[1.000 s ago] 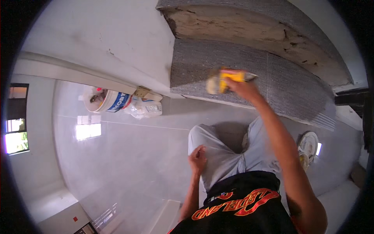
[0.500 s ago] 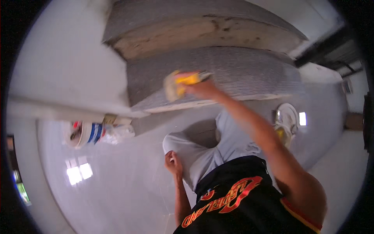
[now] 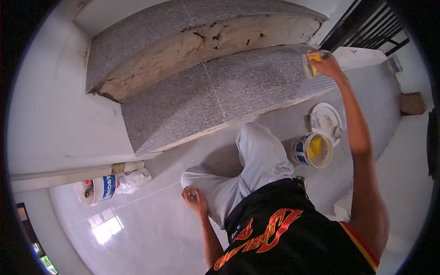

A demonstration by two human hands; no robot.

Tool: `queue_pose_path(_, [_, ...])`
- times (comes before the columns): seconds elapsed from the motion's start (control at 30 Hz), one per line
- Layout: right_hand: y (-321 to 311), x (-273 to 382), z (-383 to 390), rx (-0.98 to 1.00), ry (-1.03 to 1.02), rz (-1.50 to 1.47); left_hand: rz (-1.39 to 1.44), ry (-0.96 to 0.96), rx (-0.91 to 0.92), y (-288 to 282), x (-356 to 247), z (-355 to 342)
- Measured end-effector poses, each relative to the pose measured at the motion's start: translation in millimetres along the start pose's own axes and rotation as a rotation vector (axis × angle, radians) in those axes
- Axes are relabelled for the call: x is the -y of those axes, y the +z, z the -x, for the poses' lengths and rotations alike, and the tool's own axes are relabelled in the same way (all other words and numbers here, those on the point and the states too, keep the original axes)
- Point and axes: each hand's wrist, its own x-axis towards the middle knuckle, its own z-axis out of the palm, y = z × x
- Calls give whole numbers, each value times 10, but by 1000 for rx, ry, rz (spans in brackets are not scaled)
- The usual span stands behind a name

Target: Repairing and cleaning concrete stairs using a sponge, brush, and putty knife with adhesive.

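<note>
My right hand (image 3: 331, 65) grips a yellow tool with a pale pad (image 3: 311, 64), at the right end of the speckled grey lower step (image 3: 169, 101). The pad is over the step’s surface; whether it touches cannot be told. My left hand (image 3: 194, 200) is by my left thigh (image 3: 214, 195), fingers curled; what they hold, if anything, is too small to make out. Above the lower step are a rough, stained riser (image 3: 156, 50) and a second grey tread (image 3: 112, 52). A white bucket (image 3: 311, 151) with something yellow inside stands right of my legs.
A white lid (image 3: 326, 123) with items on it lies behind that bucket. A second bucket (image 3: 89, 192) and a plastic bag (image 3: 137, 178) are at the left by a pale ledge (image 3: 55, 178). A dark barred gate (image 3: 366, 25) stands at upper right, a brown block (image 3: 412, 103) at far right.
My right hand has swept the yellow tool from the middle of the step to its right end. The view has turned rightward. My left hand stays by my thigh.
</note>
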Motion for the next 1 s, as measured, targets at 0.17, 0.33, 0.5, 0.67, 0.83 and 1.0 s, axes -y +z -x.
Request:
queue_pose_path(0.17, [196, 1621, 1155, 18, -623, -719, -150, 36, 45, -21, 16, -35])
queue_pose_path(0.33, [1178, 3363, 1750, 623, -743, -291, -308, 68, 62, -59, 41, -39])
queue_pose_path(0.5, [2345, 3878, 1600, 616, -438, -420, -298, 45, 49, -156, 82, -41])
queue_pose_path(0.67, [2943, 3827, 1852, 487, -359, -538, -191, -74, 163, -218, 308, -84])
queue_pose_path(0.83, [2475, 3882, 2100, 664, -549, -675, -224, -187, 188, -577, 800, -211])
queue_pose_path(1.0, [1162, 1977, 2382, 881, -212, -1508, -308, -149, 233, -606, 1046, -288])
